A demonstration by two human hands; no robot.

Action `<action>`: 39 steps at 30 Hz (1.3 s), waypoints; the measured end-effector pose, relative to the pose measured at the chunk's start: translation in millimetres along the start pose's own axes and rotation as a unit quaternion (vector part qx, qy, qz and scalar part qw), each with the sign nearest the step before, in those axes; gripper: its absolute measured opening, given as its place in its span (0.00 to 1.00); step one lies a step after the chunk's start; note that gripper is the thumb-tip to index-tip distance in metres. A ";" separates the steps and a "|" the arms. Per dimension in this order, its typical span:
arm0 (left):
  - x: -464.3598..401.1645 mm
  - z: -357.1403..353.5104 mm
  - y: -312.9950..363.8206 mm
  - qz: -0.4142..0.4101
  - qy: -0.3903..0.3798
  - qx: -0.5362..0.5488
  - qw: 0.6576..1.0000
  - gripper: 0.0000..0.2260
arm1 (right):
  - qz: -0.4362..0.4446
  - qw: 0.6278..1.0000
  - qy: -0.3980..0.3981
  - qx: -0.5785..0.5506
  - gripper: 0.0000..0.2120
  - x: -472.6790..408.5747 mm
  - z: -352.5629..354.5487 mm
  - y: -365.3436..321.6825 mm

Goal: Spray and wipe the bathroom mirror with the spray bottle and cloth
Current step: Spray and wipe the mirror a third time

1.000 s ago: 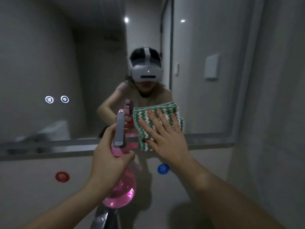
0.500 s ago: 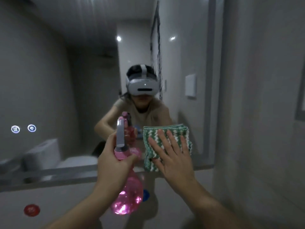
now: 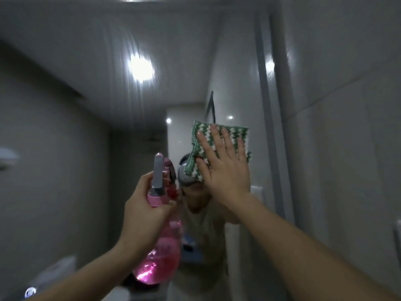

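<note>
Head view: right hand point(image 3: 225, 170) laid flat, fingers straight and spread, pressing the folded green-and-white cloth point(image 3: 219, 146) against the bathroom mirror point(image 3: 86, 127) in its upper right region, just beside the mirror's right edge strip point(image 3: 263, 105). Cloth touching the glass, partly covered by the palm, upper edge and left corner showing. Left hand point(image 3: 145, 211) curled round the neck of the pink spray bottle point(image 3: 161, 253), held upright just left of the cloth and close to the glass; grey nozzle head point(image 3: 158, 174) pointing toward the mirror. Trigger finger hidden behind the bottle head, so no way to tell whether squeezed. Pink liquid visible in the lower bulb. Reflection of ceiling lights point(image 3: 141, 68) smeared by motion blur. Judged progress: wiping stage under way, with cloth in contact high on the right side. Vertical streaks visible across the upper glass, possibly spray run-off or blur; cannot tell which. Judged remaining: left and centre areas of the mirror to be covered, further spraying as needed, then final pass to remove streaks. Completion not confirmed by this view.
</note>
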State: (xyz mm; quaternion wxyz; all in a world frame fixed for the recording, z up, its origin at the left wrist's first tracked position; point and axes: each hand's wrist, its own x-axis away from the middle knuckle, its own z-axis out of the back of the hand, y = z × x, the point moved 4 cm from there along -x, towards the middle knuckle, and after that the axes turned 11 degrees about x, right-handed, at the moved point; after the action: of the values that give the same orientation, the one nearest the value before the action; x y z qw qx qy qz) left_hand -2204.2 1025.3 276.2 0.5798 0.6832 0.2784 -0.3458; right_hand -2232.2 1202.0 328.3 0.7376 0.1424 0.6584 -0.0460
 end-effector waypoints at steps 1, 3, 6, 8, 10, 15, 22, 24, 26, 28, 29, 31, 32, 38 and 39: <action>-13.8 -2.7 10.0 -0.013 0.002 -0.002 1.000 0.22 | -0.002 1.000 0.000 0.001 0.27 -16.8 1.2 1.1; -42.9 -8.1 30.9 -0.035 0.011 -0.002 0.999 0.23 | 0.003 1.000 -0.004 0.006 0.27 -51.4 3.7 4.2; -79.2 -16.0 65.5 -0.050 0.008 0.031 0.998 0.22 | 0.016 1.000 -0.012 0.016 0.28 -105.9 8.3 10.7; -95.7 -20.1 88.1 -0.060 -0.002 0.046 0.997 0.18 | 0.020 1.000 -0.009 0.018 0.26 -136.2 13.5 14.6; -107.5 -23.6 109.3 -0.083 -0.012 0.038 0.996 0.15 | 0.026 0.999 -0.013 0.012 0.26 -155.3 17.0 16.2; -138.9 -23.0 136.2 -0.097 -0.011 0.051 0.994 0.16 | 0.039 0.999 -0.007 0.008 0.26 -188.8 22.0 20.3; -187.1 -10.4 153.7 -0.090 0.015 0.068 0.994 0.16 | 0.008 1.000 0.005 -0.013 0.25 -286.3 30.8 19.3; -202.6 -6.9 160.0 -0.081 0.017 0.059 0.995 0.15 | 0.013 1.000 -0.001 -0.008 0.25 -312.8 34.9 17.0; -215.1 -3.8 166.5 -0.078 0.015 0.054 0.995 0.13 | 0.004 1.000 -0.009 -0.007 0.26 -334.6 39.3 16.4; -223.3 -0.3 172.8 -0.085 0.014 0.036 0.996 0.11 | -0.012 1.000 -0.014 -0.003 0.25 -345.2 40.6 15.5; -225.8 1.9 175.1 -0.089 0.013 0.033 0.995 0.10 | -0.012 1.000 -0.014 0.002 0.25 -347.8 41.2 14.6; -225.5 4.6 174.3 -0.089 0.010 0.028 0.996 0.10 | -0.002 1.000 -0.019 0.005 0.25 -346.1 41.5 14.4; -224.8 4.1 173.5 -0.092 0.009 0.013 0.996 0.11 | 0.002 1.000 -0.021 0.005 0.25 -343.8 42.0 15.9; -203.7 -17.1 166.5 -0.049 -0.009 0.035 0.998 0.16 | -0.019 0.999 -0.042 0.006 0.25 -324.1 40.8 59.3; -198.8 -22.4 165.5 -0.041 -0.020 0.042 0.998 0.15 | -0.031 0.999 -0.044 0.007 0.25 -319.5 40.2 73.3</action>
State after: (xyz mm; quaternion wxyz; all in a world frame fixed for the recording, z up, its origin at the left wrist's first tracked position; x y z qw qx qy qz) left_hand -2192.0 1022.9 535.5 0.5414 0.6878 0.2803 -0.3941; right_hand -2216.1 1222.9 657.5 0.7627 0.1252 0.6294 -0.0800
